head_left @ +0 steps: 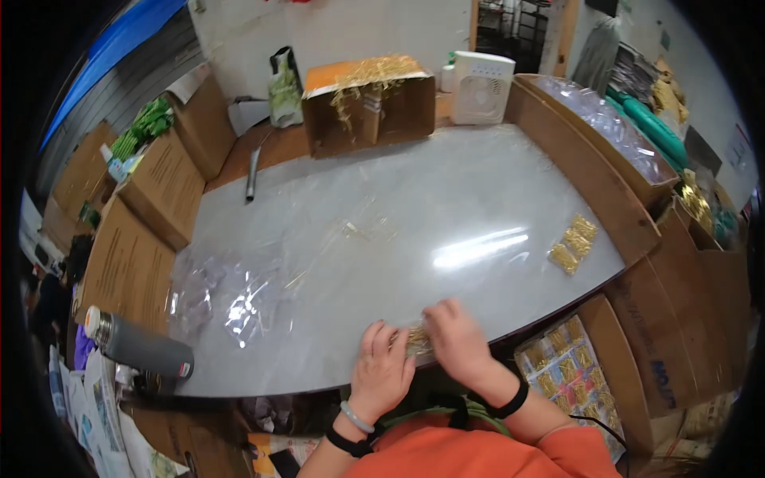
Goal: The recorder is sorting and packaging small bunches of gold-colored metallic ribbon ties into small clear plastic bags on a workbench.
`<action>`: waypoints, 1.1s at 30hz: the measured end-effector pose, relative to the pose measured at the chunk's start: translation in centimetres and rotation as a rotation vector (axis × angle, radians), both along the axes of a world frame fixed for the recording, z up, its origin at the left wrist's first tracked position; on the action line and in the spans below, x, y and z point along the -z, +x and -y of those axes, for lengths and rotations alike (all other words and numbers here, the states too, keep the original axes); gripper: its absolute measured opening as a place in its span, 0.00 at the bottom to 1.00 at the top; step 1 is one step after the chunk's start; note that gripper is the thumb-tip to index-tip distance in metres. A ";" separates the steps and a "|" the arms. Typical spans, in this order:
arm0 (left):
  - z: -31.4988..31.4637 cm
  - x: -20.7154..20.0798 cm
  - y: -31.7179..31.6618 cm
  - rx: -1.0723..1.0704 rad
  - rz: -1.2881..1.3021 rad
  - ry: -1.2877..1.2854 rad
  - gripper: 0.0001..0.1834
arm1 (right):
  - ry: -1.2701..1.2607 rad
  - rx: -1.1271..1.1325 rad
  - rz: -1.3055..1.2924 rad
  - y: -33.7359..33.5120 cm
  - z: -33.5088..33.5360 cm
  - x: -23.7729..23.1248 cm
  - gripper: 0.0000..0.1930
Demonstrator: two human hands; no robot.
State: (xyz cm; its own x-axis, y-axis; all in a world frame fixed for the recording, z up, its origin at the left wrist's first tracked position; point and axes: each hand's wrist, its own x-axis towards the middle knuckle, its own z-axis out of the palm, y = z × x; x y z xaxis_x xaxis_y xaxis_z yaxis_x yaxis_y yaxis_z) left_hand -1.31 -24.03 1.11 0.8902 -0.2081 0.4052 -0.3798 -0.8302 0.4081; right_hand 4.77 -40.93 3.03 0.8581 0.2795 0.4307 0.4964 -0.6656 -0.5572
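Note:
At the table's near edge, a small clear packet of gold strips [417, 341], probably twist ties, lies between my two hands. My left hand [382, 368] grips its left side, the thumb and fingers bent around it. My right hand [457, 341] is closed at its right edge, fingers curled and slightly blurred, hiding part of it. Farther right on the table lie a few finished-looking flat packets of gold strips [574, 243]. To the left spreads a loose heap of clear plastic bags [239, 299]. A few stray strips [355, 229] lie mid-table.
A cardboard box [319, 131] topped with gold strips stands at the back beside a white fan [483, 89]. A grey flask [143, 348] lies at the left edge. An open carton [617, 362] below right holds several gold packets. A metal tube [252, 175] lies back left.

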 end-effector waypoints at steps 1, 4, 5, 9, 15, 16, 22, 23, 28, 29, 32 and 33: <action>-0.1 -0.2 0.1 0.007 -0.006 0.005 0.25 | 0.032 0.001 0.076 0.5 0.1 -0.3 0.09; -0.2 -0.3 0.4 0.043 0.022 -0.014 0.24 | 0.044 -0.146 0.054 1.9 1.6 0.2 0.11; -0.3 -0.2 0.5 0.067 0.025 -0.038 0.25 | 0.079 -0.179 -0.014 2.1 1.8 0.6 0.09; -0.9 0.2 0.7 0.028 0.056 -0.310 0.24 | 0.162 -0.054 -0.204 1.4 1.9 -0.1 0.06; -0.1 0.6 -0.4 -0.257 0.095 -0.251 0.20 | 0.055 0.119 -0.348 -1.1 2.3 -1.3 0.08; -0.2 0.8 -0.4 -0.240 0.083 -0.234 0.20 | 0.070 0.081 -0.323 -1.7 2.1 -0.9 0.08; -0.2 0.0 0.0 -0.206 0.045 -0.202 0.26 | 0.197 -0.043 -0.239 -2.7 1.6 -0.8 0.07; 0.2 -0.1 -0.1 -0.228 0.059 -0.175 0.28 | 0.112 -0.048 -0.271 -1.8 1.6 -1.3 0.11; 1.8 0.3 0.4 -0.267 0.072 -0.105 0.36 | 0.064 -0.263 0.070 1.7 0.4 0.2 0.20; 1.7 0.4 0.5 -0.264 0.066 -0.097 0.37 | 0.072 -0.281 0.069 1.5 0.6 0.2 0.19; 1.4 0.7 0.6 -0.249 0.050 -0.112 0.37 | 0.077 -0.307 0.042 1.1 0.9 0.8 0.18; 1.3 0.6 0.7 -0.242 0.048 -0.121 0.37 | 0.078 -0.311 0.032 1.0 1.0 0.9 0.17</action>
